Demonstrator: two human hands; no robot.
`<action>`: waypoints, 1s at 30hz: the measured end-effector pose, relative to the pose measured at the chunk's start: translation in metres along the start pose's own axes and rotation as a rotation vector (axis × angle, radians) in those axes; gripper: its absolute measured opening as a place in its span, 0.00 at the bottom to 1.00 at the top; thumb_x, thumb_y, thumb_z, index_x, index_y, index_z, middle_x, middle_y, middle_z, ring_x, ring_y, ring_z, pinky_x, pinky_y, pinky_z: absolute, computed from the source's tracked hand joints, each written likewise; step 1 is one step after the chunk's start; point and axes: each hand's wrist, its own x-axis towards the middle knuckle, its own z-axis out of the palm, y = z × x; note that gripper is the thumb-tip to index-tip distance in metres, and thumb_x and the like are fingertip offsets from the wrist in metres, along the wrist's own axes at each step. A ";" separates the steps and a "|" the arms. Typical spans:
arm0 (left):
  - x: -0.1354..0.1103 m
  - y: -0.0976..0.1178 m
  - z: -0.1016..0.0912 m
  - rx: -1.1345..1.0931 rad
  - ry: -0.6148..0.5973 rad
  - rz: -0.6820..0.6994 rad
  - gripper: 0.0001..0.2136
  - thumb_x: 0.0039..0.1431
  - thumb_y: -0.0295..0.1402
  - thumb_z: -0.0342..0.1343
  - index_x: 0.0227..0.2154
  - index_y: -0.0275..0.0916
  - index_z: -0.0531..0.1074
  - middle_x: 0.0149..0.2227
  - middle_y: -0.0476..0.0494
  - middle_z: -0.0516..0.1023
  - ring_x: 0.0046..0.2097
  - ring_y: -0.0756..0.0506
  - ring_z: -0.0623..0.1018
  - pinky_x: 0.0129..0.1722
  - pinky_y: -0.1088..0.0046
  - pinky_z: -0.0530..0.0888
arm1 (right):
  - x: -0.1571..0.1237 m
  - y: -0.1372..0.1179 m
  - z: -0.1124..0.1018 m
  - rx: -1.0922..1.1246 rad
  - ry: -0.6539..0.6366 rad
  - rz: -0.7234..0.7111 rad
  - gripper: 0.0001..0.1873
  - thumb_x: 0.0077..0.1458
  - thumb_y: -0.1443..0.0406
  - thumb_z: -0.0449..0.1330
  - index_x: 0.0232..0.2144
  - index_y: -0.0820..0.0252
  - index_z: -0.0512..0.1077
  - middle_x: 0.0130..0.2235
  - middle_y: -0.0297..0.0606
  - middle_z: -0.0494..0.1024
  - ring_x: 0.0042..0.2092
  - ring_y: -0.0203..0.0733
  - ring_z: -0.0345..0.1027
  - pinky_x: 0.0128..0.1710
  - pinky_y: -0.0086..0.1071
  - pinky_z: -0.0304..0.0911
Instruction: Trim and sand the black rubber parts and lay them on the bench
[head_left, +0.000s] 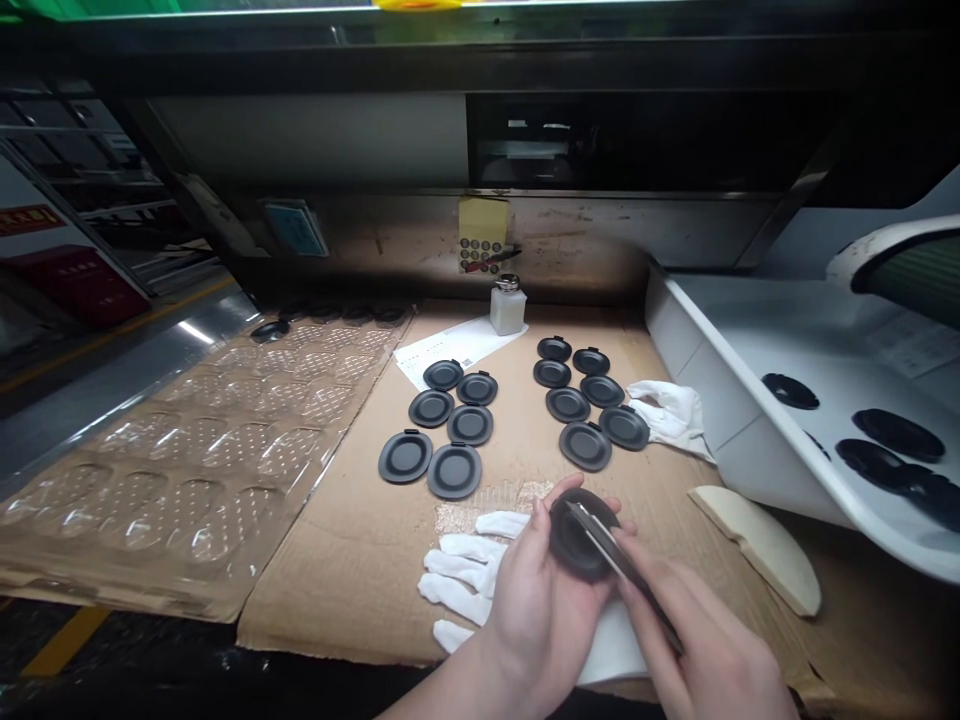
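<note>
My left hand is closed round the edge of a black oval disc, a lid-like plastic piece with a recessed middle, held over the cardboard. In my right hand is a slim tool with a shiny, narrow metal tip and a dark handle; I cannot tell its exact kind. Its tip lies against or just above the disc's face. Beneath my left hand lies a white glove. Beyond my hands, similar black discs with small tabs lie in a left group and a right group.
A clear blister tray, with several dark pieces at its far end, covers the left. A white bin holding black pieces stands right. A pump bottle sits on paper. Another glove and a cream curved pad lie right.
</note>
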 end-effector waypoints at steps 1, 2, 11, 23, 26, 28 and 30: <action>0.000 0.000 0.000 -0.004 0.000 0.005 0.20 0.57 0.42 0.44 0.50 0.38 0.58 0.43 0.35 0.70 0.45 0.40 0.72 0.49 0.60 0.63 | -0.001 0.000 0.003 -0.009 -0.001 0.003 0.19 0.56 0.63 0.50 0.50 0.59 0.63 0.43 0.36 0.74 0.41 0.35 0.70 0.37 0.22 0.67; 0.000 0.000 0.000 -0.007 0.001 0.012 0.20 0.57 0.42 0.44 0.50 0.38 0.59 0.43 0.35 0.70 0.45 0.39 0.71 0.49 0.60 0.63 | -0.003 0.001 0.005 -0.014 0.004 0.001 0.19 0.56 0.63 0.50 0.50 0.59 0.63 0.42 0.35 0.74 0.40 0.34 0.71 0.36 0.22 0.67; 0.002 0.000 0.001 -0.016 0.009 0.032 0.19 0.57 0.41 0.44 0.49 0.37 0.60 0.43 0.34 0.69 0.45 0.39 0.72 0.48 0.59 0.63 | 0.001 -0.001 0.005 0.005 0.017 0.017 0.18 0.56 0.65 0.51 0.49 0.60 0.65 0.41 0.38 0.74 0.39 0.35 0.71 0.36 0.22 0.67; 0.003 0.000 0.004 0.022 0.020 0.021 0.20 0.58 0.42 0.43 0.50 0.38 0.57 0.43 0.34 0.68 0.44 0.40 0.71 0.46 0.62 0.64 | -0.001 0.002 0.003 0.058 0.010 -0.016 0.17 0.56 0.66 0.51 0.49 0.58 0.65 0.40 0.35 0.74 0.37 0.33 0.71 0.35 0.21 0.66; 0.002 0.000 0.005 0.030 0.030 0.015 0.20 0.58 0.42 0.42 0.50 0.37 0.56 0.42 0.33 0.69 0.45 0.40 0.71 0.45 0.63 0.64 | 0.000 0.002 0.002 0.064 -0.019 -0.024 0.18 0.56 0.66 0.51 0.50 0.57 0.64 0.39 0.35 0.74 0.36 0.33 0.71 0.35 0.22 0.66; 0.002 0.000 0.005 0.035 0.031 0.012 0.20 0.58 0.42 0.42 0.50 0.38 0.56 0.42 0.33 0.69 0.44 0.40 0.71 0.45 0.63 0.64 | 0.002 0.002 0.001 0.070 -0.042 -0.035 0.18 0.56 0.66 0.51 0.50 0.57 0.64 0.39 0.35 0.74 0.36 0.32 0.70 0.34 0.22 0.66; 0.002 -0.001 0.005 0.036 0.025 0.011 0.20 0.58 0.42 0.43 0.50 0.38 0.56 0.42 0.33 0.69 0.44 0.40 0.71 0.45 0.63 0.64 | 0.003 0.002 -0.001 0.087 -0.055 -0.042 0.18 0.56 0.66 0.51 0.50 0.57 0.64 0.39 0.35 0.74 0.36 0.32 0.70 0.35 0.21 0.66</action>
